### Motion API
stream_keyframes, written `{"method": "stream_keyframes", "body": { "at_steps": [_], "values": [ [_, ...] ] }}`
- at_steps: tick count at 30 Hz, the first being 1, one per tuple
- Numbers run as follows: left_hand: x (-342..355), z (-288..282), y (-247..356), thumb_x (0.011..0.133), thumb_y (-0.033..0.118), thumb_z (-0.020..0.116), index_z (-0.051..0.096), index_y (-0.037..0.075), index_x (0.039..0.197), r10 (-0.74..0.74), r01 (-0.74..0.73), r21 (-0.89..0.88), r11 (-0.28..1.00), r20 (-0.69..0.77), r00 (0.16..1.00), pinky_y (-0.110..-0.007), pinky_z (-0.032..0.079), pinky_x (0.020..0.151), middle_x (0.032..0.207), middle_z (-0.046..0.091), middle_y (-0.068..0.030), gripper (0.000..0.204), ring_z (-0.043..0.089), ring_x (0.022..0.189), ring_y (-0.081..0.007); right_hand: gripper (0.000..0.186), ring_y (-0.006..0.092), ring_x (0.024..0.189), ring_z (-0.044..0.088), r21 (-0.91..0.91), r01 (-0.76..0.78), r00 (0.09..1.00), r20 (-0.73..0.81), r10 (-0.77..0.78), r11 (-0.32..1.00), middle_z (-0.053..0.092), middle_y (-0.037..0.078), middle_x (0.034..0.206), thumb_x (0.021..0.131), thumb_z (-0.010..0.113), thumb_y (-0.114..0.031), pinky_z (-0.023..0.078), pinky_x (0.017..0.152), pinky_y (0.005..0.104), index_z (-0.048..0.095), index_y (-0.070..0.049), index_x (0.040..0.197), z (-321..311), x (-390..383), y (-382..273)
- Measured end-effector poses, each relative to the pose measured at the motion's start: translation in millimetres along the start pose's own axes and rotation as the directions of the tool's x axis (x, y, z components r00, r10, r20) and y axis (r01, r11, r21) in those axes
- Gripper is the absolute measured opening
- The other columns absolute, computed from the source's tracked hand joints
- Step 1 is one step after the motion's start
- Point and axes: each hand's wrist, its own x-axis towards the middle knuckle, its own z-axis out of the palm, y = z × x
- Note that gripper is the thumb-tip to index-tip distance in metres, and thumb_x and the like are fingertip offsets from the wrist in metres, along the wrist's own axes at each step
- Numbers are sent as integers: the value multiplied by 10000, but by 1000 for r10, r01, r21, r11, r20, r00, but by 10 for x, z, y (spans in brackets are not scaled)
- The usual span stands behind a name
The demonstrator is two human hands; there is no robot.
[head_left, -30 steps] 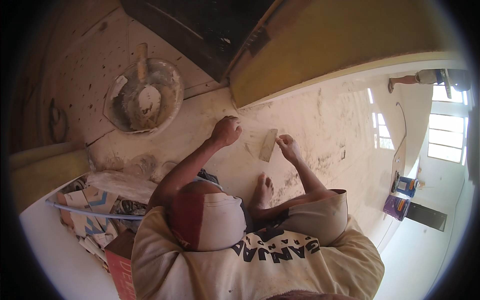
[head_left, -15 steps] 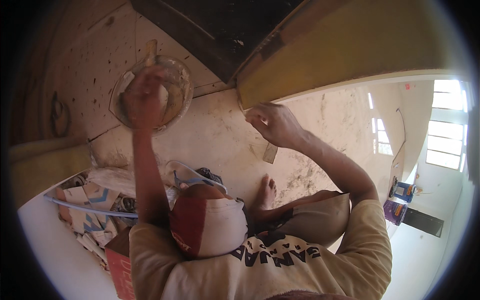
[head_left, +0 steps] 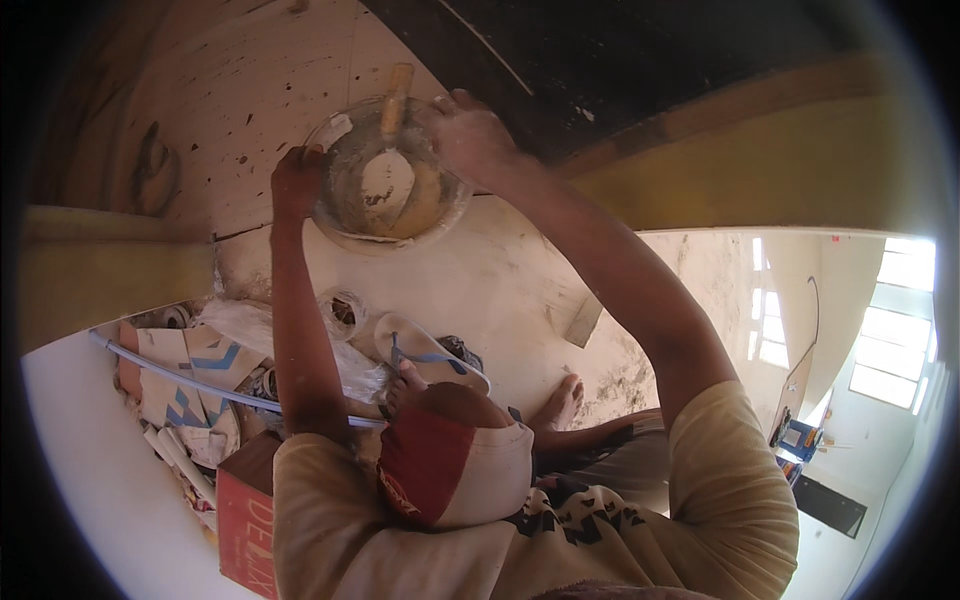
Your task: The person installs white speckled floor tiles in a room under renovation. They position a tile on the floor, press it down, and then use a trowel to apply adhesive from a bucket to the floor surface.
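A round metal basin (head_left: 345,235) sits on the floor ahead of me, its walls smeared with a pale paste. Inside it rests a trowel (head_left: 386,182), paste on its blade and its wooden handle leaning over the far rim. My left hand (head_left: 298,180) is closed on the basin's left rim. On the opposite side, my right hand (head_left: 468,138) grips the right rim, its fingertips partly hidden. Neither hand touches the trowel.
Dark and yellowish boards (head_left: 740,160) border the basin on the right. Near my feet lie a sandal (head_left: 425,355), a roll of tape (head_left: 343,312) and a small wood block (head_left: 583,322). A red box (head_left: 245,520) and scraps stand lower left.
My left hand has gone from over the basin's middle to its left rim. My right hand has left the board's corner for the right rim. The view has shifted.
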Motion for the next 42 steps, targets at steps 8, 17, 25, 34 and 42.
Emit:
{"method": "stream_keyframes", "body": {
  "at_steps": [8, 17, 25, 34, 42],
  "values": [
    [-334, -51, 199, 933, 253, 425, 618, 10, 1056, 79, -111, -264, 958, -127, 989, -365, 463, 745, 870, 645, -209, 334, 628, 782, -301, 253, 240, 1162, 428, -397, 271, 961, 163, -224, 877, 522, 111, 1214, 847, 499, -181, 366, 932, 376, 630, -67, 1031, 252, 475, -263],
    [-485, -19, 430, 922, 201, 496, 631, 8, 1027, 88, -132, -371, 919, -133, 987, -316, 471, 656, 771, 648, -178, 258, 610, 649, -231, 257, 269, 976, 563, -393, 341, 918, 336, -212, 854, 601, 179, 1052, 781, 593, -172, 448, 787, 383, 595, -25, 992, -142, 97, -229],
    [-527, -2, 620, 922, 192, 496, 626, -6, 1016, 163, -205, -374, 904, -140, 977, -312, 472, 652, 782, 645, -185, 255, 613, 656, -243, 435, 345, 782, 646, -139, -18, 907, 414, 74, 990, 593, 227, 1017, 797, 573, -298, 527, 650, 451, 490, -5, 1108, -456, -725, 54],
    [-591, 21, 796, 920, 194, 507, 628, -15, 986, 191, -216, -375, 902, -105, 976, -311, 459, 627, 690, 613, -154, 250, 559, 590, -211, 371, 302, 973, 588, -108, -208, 827, 512, 234, 972, 561, 186, 1050, 803, 569, -217, 532, 704, 417, 508, 28, 1075, -249, -911, 138],
    [-611, 29, 842, 909, 186, 529, 631, -15, 982, 212, -225, -358, 906, -77, 974, -316, 449, 596, 662, 601, -137, 237, 535, 562, -198, 324, 354, 965, 584, -110, -23, 921, 385, 64, 994, 554, 223, 1055, 777, 566, -151, 550, 664, 414, 558, -103, 1097, 66, -1003, 217]
  ]
}}
